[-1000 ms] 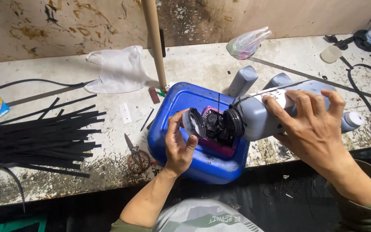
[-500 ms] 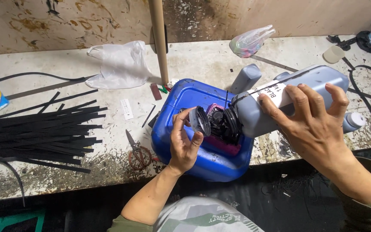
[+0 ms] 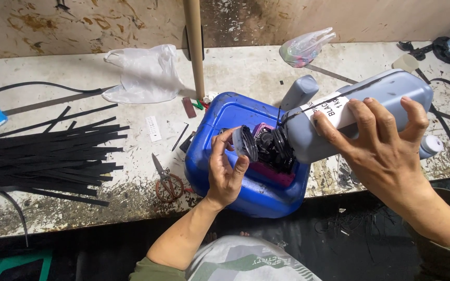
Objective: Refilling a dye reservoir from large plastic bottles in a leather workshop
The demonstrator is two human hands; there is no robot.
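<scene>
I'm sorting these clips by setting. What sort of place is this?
Probably a small workshop or refill bench: a stained, paint-worn worktable, a bundle of black strips, scissors, and a grey jug tipped by the right hand over a blue container.

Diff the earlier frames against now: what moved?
The right hand has tipped the grey jug further, base end raised, mouth at the black part over the blue jerrycan. The left hand still steadies that black part. Black strips and scissors unchanged.
</scene>
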